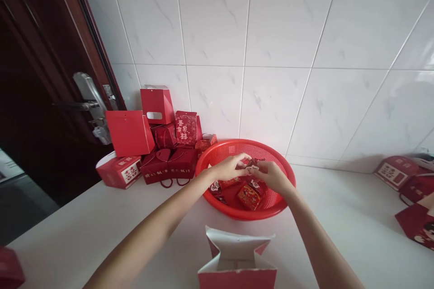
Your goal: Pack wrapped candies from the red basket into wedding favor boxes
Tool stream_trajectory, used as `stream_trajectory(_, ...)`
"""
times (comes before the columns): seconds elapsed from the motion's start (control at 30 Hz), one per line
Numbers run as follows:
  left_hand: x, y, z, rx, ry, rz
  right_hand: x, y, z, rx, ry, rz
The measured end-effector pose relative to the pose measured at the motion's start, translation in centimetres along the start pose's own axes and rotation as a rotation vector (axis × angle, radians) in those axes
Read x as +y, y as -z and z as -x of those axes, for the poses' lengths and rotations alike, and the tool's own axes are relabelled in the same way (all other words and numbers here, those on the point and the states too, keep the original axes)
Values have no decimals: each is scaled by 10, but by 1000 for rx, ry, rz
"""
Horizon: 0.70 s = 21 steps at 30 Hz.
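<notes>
A red plastic basket [287, 198] with perforated sides holds several small red packets, one of them an orange-red packet [250, 196]. Above its middle, my left hand [231, 167] and my right hand [270, 175] come together on a small dark red packet [252, 167] with white lettering. The fingers of both hands close on its two sides and cover part of it. Nearer to me, between my forearms, a red paper box [237, 279] stands with its top open and its pale inside showing.
Several red gift boxes [130, 133] are stacked at the left by the tiled wall [213, 22]. More red boxes [398, 171] stand at the far right. A dark door [40, 54] with a metal handle is at the left.
</notes>
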<state>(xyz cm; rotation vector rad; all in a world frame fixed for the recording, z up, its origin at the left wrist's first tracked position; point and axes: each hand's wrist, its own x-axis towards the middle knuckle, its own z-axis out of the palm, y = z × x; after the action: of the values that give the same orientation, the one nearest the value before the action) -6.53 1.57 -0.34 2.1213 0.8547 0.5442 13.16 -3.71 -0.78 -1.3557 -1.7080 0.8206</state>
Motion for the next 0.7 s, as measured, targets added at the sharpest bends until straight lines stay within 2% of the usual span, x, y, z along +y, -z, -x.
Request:
stream_trajectory(0.07, 0, -2, 0, 11, 17, -77, 0, 2, 4, 70, -4, -25)
stream_trajectory(0.23, 6, -4, 4, -30, 141, -496, -3, 3, 12, 231, -34, -53)
stream_trajectory(0.37, 11, -6, 10, -8, 261, -634, -4, 3, 19, 297, -47, -60)
stream_trajectory(0.53, 13, -13, 20, 93, 420, -822, -6, -2, 32, 324, -64, -12)
stream_trajectory(0.7, 16, -20, 28, 136, 441, -907, -8, -12, 43, 237, -91, 106)
